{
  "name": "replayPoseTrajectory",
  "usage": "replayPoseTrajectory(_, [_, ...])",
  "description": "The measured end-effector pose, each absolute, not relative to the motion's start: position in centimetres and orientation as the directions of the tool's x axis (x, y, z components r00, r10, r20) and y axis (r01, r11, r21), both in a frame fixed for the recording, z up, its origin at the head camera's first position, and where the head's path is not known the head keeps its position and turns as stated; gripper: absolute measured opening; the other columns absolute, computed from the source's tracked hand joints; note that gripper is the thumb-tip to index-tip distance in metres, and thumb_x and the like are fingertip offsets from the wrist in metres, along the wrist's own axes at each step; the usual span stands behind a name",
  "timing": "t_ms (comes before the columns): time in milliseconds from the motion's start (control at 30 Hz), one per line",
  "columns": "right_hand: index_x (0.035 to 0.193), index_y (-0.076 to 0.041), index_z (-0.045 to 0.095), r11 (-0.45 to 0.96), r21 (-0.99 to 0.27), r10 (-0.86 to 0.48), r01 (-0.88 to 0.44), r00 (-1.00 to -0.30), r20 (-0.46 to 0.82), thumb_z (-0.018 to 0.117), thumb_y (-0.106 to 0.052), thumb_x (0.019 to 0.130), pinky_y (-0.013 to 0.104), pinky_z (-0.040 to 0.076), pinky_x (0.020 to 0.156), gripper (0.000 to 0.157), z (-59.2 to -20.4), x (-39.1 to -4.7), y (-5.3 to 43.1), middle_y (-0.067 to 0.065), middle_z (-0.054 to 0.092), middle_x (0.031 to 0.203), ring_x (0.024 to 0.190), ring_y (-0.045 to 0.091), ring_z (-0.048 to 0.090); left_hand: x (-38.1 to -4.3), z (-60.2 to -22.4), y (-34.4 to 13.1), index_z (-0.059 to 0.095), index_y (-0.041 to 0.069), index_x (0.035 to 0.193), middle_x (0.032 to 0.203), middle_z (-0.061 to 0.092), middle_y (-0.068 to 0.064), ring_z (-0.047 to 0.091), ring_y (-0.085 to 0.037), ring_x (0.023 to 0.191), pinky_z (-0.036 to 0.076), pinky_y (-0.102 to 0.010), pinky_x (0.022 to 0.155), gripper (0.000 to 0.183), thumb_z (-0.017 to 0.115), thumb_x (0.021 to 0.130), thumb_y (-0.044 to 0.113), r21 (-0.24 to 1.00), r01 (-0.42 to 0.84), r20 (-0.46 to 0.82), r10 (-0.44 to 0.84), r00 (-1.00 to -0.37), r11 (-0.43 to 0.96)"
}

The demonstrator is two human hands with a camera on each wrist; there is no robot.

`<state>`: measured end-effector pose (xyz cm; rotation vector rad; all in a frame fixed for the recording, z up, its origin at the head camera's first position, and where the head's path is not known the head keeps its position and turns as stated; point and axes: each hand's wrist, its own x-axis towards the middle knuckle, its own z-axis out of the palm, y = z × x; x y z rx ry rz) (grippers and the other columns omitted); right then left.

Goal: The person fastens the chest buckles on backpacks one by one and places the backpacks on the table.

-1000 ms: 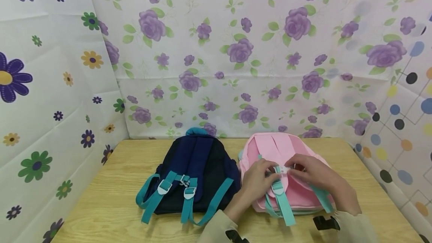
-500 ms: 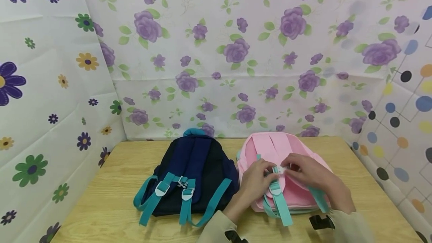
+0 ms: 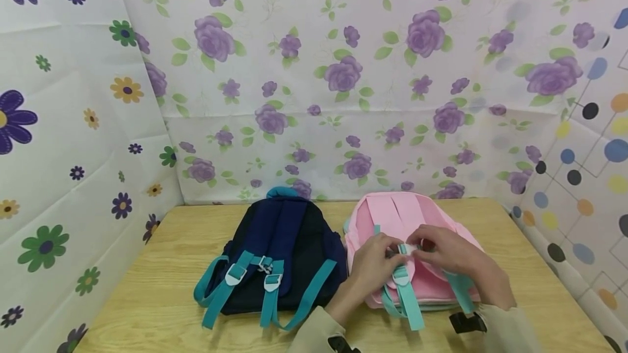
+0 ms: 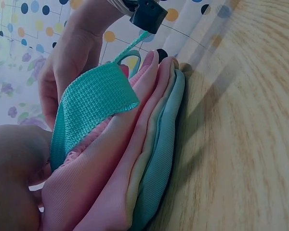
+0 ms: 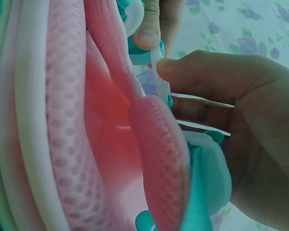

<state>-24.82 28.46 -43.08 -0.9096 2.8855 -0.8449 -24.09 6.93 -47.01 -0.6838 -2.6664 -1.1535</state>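
A pink backpack [image 3: 392,208] with mint-green straps lies on the table, its shoulder straps facing up. Both hands meet over it at a white plastic buckle [image 5: 159,72] on the mint chest strap. My left hand [image 3: 371,260] pinches the buckle's left end between thumb and fingers. From the other side, my right hand [image 3: 451,252] pinches its right end with thumb and forefinger. Fingers partly cover the buckle, so I cannot tell whether its halves are locked together. Below the hands hangs a mint webbing strap [image 3: 409,304] with a white adjuster [image 3: 400,275].
To the left lies a navy backpack [image 3: 314,244] with teal straps, its white chest buckle [image 3: 265,264] in the middle. Both bags rest on a wooden table [image 3: 162,287]. Flowered cloth [image 3: 294,70] hangs behind, and a dotted cloth [image 3: 589,189] closes off the right side.
The head view has shifted slightly. Both hands stay at the white buckle with only small finger movements, and the buckle has tilted a little. The navy backpack has not moved.
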Motion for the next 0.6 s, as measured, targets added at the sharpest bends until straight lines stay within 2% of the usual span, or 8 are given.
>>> replayPoseTrajectory(133, [0.110, -0.016, 0.068, 0.670, -0.531, -0.538, -0.519, -0.832, 0.135, 0.067, -0.024, 0.096, 0.023, 0.051, 0.072, 0.017, -43.1, -24.8, 28.6, -0.010, 0.065, 0.096, 0.081, 0.003, 0.056, -24.1, -46.8, 6.8, 0.074, 0.024, 0.114, 0.097, 0.064, 0.012, 0.056, 0.000, 0.084, 0.045, -0.015, 0.070, 0.030, 0.074, 0.089, 0.041, 0.650, 0.464, 0.296, 0.362, -0.884, 0.601])
replayPoseTrajectory(367, [0.113, -0.013, 0.069, 0.666, -0.514, -0.545, -0.541, -0.823, 0.161, 0.064, -0.025, 0.098, 0.027, 0.053, 0.078, 0.020, -43.5, -24.9, 28.7, -0.010, 0.066, 0.100, 0.087, 0.002, 0.058, -24.2, -46.4, 5.5, 0.071, 0.021, 0.122, 0.108, 0.066, 0.007, 0.062, -0.008, 0.093, 0.049, -0.017, 0.076, 0.034, 0.068, 0.094, 0.039, 0.694, 0.455, 0.285, 0.368, -0.885, 0.558])
replayPoseTrajectory(600, [0.115, -0.014, 0.070, 0.675, -0.487, -0.534, -0.554, -0.823, 0.197, 0.062, -0.030, 0.099, 0.042, 0.055, 0.084, 0.023, -43.6, -25.1, 28.5, -0.005, 0.069, 0.108, 0.098, 0.012, 0.063, -24.5, -45.6, 3.6, 0.070, 0.020, 0.121, 0.110, 0.065, 0.005, 0.062, -0.014, 0.096, 0.049, -0.020, 0.078, 0.030, 0.066, 0.096, 0.036, 0.685, 0.457, 0.313, 0.338, -0.888, 0.567])
